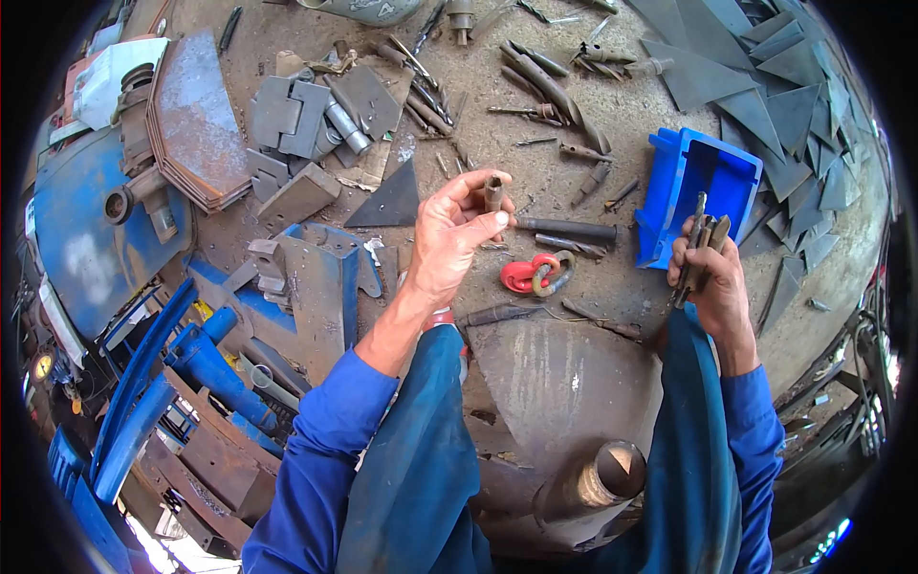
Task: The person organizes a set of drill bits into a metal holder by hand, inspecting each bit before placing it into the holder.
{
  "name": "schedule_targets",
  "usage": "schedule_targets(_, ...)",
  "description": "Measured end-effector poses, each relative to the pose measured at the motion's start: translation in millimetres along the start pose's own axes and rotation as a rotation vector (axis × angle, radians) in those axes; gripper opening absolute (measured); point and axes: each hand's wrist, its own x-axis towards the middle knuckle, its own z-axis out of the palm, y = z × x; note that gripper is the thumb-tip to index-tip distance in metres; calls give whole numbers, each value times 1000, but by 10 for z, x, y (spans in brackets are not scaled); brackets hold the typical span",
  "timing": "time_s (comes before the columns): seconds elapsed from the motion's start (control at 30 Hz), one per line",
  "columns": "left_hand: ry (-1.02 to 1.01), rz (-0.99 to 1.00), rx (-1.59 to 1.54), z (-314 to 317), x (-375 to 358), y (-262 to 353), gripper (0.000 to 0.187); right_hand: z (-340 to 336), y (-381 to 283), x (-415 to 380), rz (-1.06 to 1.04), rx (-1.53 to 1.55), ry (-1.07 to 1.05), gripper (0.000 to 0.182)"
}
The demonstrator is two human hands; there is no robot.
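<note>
My left hand pinches a short cylindrical metal tool piece between thumb and fingers, its hollow-looking end pointing up. Several drill bits are bunched upright in my right hand, fingers wrapped round them. Just beyond that hand, a blue plastic bin lies tipped with its opening towards the right; part of its inside is hidden. Between my hands a dark metal rod and a fluted drill bit lie on the floor. Nearer to me is a red hook with a metal link.
More drill bits and worn tools are scattered on the concrete ahead. Triangular steel plates pile up at the right. Cut metal blocks, stacked plates and blue machine parts crowd the left. A metal pipe stands between my legs.
</note>
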Motion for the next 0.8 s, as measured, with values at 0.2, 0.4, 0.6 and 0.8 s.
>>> schedule_targets(0.2, -51, 46, 1, 7, 25, -38, 34, 5, -9, -8, 28, 47, -36, 32)
schedule_targets(0.4, -63, 11, 63, 42, 16, -8, 31, -33, -14, -5, 32, 71, -51, 34)
schedule_targets(0.6, -93, -149, 47, 17, -2, -76, 37, -65, -12, 3, 64, 160, -60, 38)
schedule_targets(0.8, -110, -182, 72, 29, -49, -144, 30, -70, -11, 6, 64, 179, -51, 39)
